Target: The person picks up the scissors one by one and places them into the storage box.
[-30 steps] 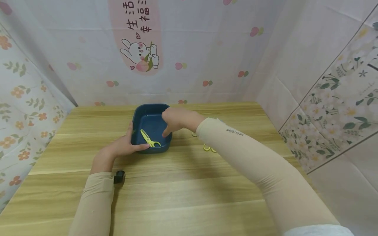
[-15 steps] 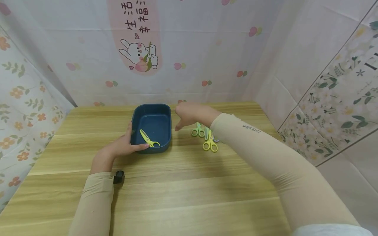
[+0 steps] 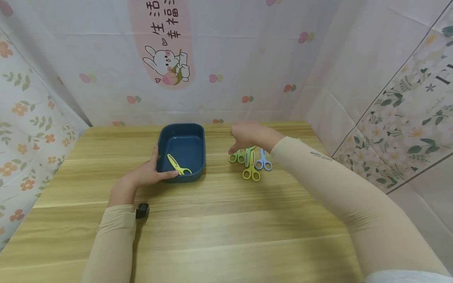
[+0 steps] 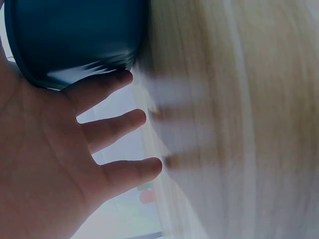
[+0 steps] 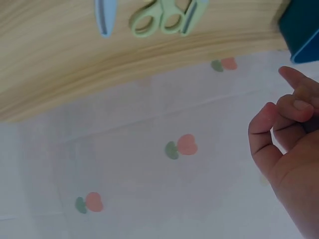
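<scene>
A dark blue rectangular bin (image 3: 189,147) stands toward the back of the table, with yellow scissors (image 3: 176,165) lying in its front left part. My left hand (image 3: 141,175) rests against its left wall, thumb over the front rim; in the left wrist view the fingers (image 4: 127,174) are straight and spread. My right hand (image 3: 251,133), loosely curled, hovers above a group of scissors: yellow (image 3: 251,173), blue (image 3: 263,162) and green (image 3: 237,156). It holds nothing in the right wrist view, where light green scissors (image 5: 167,15) and a blue blade (image 5: 105,17) show. Their blades are partly hidden in the head view.
The wooden table (image 3: 198,228) reaches back to a printed curtain (image 3: 233,59). More patterned curtains hang at the left (image 3: 30,114) and right (image 3: 403,110). A small black object (image 3: 142,210) sits at the left sleeve's cuff.
My right hand has moved out of the bin to the right, over the scissors group, which has come into view. The left hand and the yellow scissors in the bin stay put.
</scene>
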`<state>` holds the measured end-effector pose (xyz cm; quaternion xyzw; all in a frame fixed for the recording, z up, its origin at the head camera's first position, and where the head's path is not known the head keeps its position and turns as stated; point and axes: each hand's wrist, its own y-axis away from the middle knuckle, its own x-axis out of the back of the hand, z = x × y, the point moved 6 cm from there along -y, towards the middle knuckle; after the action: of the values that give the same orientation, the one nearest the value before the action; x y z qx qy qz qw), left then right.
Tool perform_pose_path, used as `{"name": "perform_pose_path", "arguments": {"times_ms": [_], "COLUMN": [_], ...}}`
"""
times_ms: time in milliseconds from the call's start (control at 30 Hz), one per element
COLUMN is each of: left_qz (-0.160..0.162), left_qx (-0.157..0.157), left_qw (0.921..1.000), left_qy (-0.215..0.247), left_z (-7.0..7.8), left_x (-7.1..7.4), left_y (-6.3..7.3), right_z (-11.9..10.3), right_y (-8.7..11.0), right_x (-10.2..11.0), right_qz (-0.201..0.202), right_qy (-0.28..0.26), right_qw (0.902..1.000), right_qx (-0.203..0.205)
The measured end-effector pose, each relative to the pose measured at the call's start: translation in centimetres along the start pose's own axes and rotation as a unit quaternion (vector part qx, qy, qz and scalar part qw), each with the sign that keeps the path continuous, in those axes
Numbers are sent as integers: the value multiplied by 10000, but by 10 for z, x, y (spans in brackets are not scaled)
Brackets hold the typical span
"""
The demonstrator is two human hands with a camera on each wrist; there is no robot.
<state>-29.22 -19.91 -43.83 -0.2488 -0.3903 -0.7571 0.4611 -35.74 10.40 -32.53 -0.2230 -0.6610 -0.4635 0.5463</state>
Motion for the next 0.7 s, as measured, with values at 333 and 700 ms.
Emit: {"name": "perform_pose_path", "arguments": {"times_ms": [333,700], "left_qz": [-11,-42], "left_qx": [-5,31], "left_qw": [10000,10000], "left_qy": [23,66], "left_z": [1,0], "left_x": [-1,-1], "left_y": [1,1], "right_z": [17,30], "right_y": [12,27], "right_x": [-6,-37], "right_qz": [142,516], "right_qy": [82,242], "right_qw": [9999,9978], "right_qx": [27,-339]}}
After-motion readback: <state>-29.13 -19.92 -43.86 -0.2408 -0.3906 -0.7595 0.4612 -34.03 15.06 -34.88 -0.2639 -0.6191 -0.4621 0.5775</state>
